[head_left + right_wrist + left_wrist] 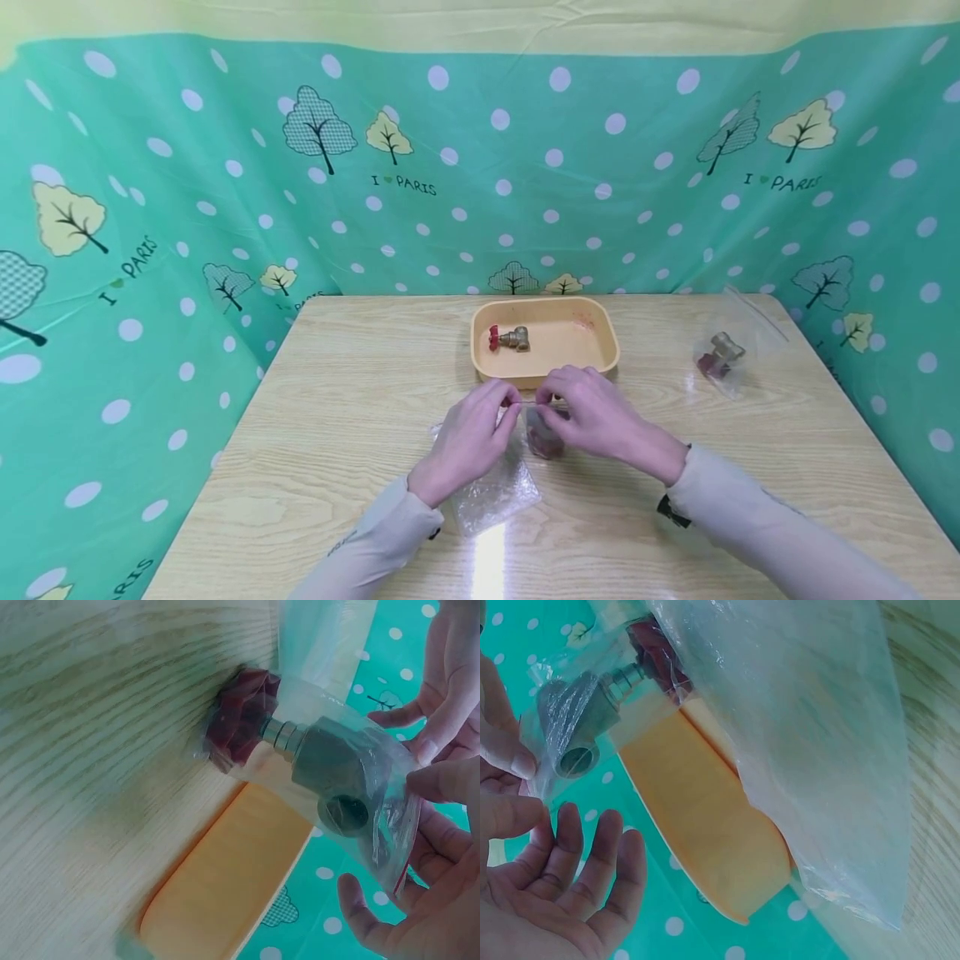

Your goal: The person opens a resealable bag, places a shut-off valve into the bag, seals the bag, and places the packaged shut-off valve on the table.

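My left hand (472,429) and right hand (596,414) meet in front of the tray. Between them they pinch the top edge of a clear zip bag (390,817), thumb against finger on each side. Inside the bag is a gate valve (330,757) with a red handwheel (241,720) and a metal body. The handwheel end hangs lowest. In the left wrist view, the other fingers (600,862) of my left hand are spread off the bag. A flat clear plastic bag (495,496) lies on the table under my left hand.
Behind my hands stands a yellow-orange tray (577,362) with one red-wheeled valve (513,338) in it. Another bagged valve (723,354) lies at the table's right. The wooden table (322,433) meets a green dotted curtain (555,167) at the back and sides.
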Tool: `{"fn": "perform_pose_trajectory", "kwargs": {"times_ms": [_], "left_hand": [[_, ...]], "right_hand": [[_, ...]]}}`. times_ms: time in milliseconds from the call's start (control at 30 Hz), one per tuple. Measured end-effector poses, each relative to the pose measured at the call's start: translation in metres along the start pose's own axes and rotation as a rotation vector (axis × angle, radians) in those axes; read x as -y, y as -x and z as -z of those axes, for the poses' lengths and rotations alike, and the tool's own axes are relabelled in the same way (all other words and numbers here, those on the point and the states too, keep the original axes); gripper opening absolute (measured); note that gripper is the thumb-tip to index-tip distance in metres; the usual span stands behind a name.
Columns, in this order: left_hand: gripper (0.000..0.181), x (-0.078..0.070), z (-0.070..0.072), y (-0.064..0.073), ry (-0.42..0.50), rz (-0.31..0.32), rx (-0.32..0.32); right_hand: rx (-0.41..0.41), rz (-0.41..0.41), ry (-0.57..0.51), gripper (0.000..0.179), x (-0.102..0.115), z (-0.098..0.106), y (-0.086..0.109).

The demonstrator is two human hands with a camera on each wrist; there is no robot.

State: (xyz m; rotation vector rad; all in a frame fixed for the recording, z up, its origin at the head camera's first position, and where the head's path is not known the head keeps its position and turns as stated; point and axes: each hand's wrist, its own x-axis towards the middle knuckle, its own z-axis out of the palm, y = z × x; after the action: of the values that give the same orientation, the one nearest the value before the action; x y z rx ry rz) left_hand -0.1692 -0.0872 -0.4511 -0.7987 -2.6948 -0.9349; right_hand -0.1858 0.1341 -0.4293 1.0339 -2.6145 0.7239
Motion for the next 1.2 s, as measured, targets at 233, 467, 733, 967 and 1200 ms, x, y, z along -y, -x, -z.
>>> {"fn": "perform_pose_trajectory", "kwargs": {"times_ms": [233, 467, 733, 967, 1200], "left_hand": [[0.005, 0.001, 0.000, -0.001, -0.007, -0.004, -0.009], [0.005, 0.001, -0.001, 0.000, 0.002, 0.004, -0.012], [0.004, 0.001, 0.001, -0.001, 0.000, 0.003, -0.011], [0.004, 0.001, 0.001, -0.002, 0.001, 0.009, -0.008], [0.004, 0.001, 0.001, 0.000, 0.010, 0.017, -0.001]], "right_hand": [[-0.004, -0.022, 0.019, 0.012, -0.002, 0.004, 0.003], [0.000, -0.011, -0.012, 0.014, -0.004, 0.002, 0.004], [-0.016, -0.030, -0.052, 0.014, -0.006, 0.005, 0.007], [0.004, -0.066, -0.112, 0.016, -0.010, 0.007, 0.011], [0.017, -0.110, -0.140, 0.012, -0.009, 0.005, 0.014]]}}
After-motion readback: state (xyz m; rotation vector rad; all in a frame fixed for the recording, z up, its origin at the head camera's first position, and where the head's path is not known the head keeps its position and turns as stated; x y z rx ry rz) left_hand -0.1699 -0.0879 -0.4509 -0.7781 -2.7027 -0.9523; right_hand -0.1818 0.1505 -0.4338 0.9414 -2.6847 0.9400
